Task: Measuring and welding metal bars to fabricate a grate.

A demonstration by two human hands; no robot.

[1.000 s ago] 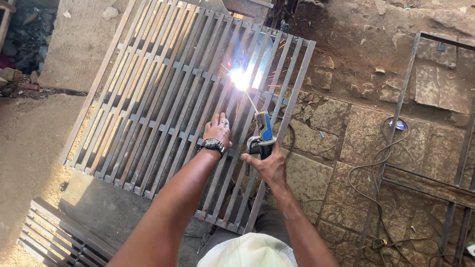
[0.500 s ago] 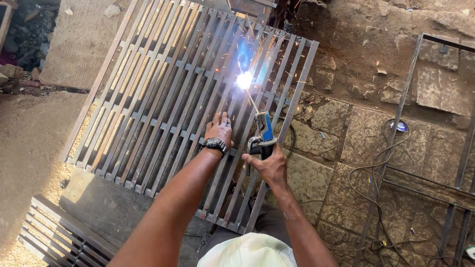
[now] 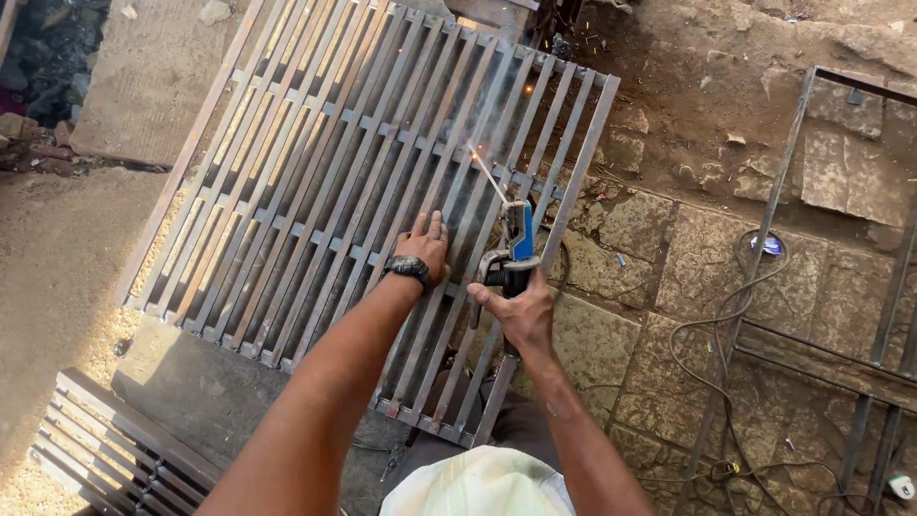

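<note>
Ground of cracked stone slabs [image 3: 669, 287] and packed earth carries the work. Largest item: a rectangular steel grille [image 3: 315, 182] of many parallel bars with cross strips, lying flat and slanted, its far end toward 12 o'clock, its near corner just ahead of the person. A second barred panel [image 3: 105, 449] lies at 7 o'clock, well apart from the grille. An open bar frame [image 3: 860, 239] sits at 3 o'clock, with loose cable [image 3: 726, 382] coiled over the slabs beside it.

Left hand [image 3: 425, 244], wristwatch [image 3: 409, 269] on the wrist, rests flat with fingers spread on the grille bars, grasping nothing. Right hand [image 3: 521, 315] is clenched around a blue electrode holder [image 3: 516, 244], just beside the left hand at its 3 o'clock. The welding rod [image 3: 489, 177] runs from the holder toward 11 o'clock, its glowing tip touching a grille bar, thin smoke rising above.
</note>
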